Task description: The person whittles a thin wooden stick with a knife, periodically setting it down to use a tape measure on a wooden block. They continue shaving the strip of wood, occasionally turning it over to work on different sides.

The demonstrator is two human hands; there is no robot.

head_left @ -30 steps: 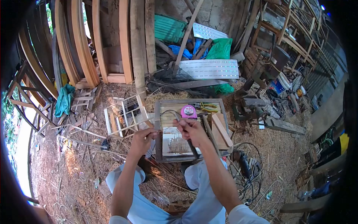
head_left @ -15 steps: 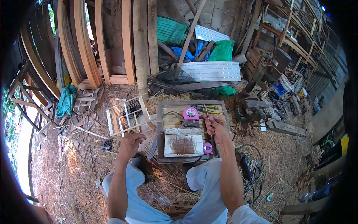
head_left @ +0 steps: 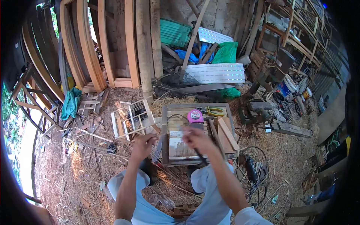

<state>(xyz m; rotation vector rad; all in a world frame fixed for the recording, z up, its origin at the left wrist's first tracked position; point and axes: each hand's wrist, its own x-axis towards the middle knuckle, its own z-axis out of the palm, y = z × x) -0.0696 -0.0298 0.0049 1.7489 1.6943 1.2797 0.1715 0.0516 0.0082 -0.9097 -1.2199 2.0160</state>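
Note:
My right hand (head_left: 198,140), smeared by motion, is closed around a tool with a dark handle (head_left: 200,156). The handle slants down below the fist; the tool's other end is too blurred to name. Beneath that hand lies a whitish, worn wooden block (head_left: 178,150) on the low work table (head_left: 165,129). My left hand (head_left: 143,145) hovers just left of the table with its fingers curled together; whatever they pinch, if anything, is too small to make out. Behind the block sits a pink tape measure (head_left: 195,116), with yellow-handled pliers (head_left: 214,111) beside it.
Wood pieces (head_left: 227,134) lie at the table's right side. A slatted wooden frame (head_left: 131,118) stands on the shavings to the left. A power tool with a cord (head_left: 250,168) rests on the floor at right, near a metal vise-like machine (head_left: 255,112). Tall wooden frames (head_left: 84,48) lean behind.
My right hand has swung left and down from the table's right side to above the block, uncovering the wood pieces. The small second tape measure is now hidden. The view has shifted slightly.

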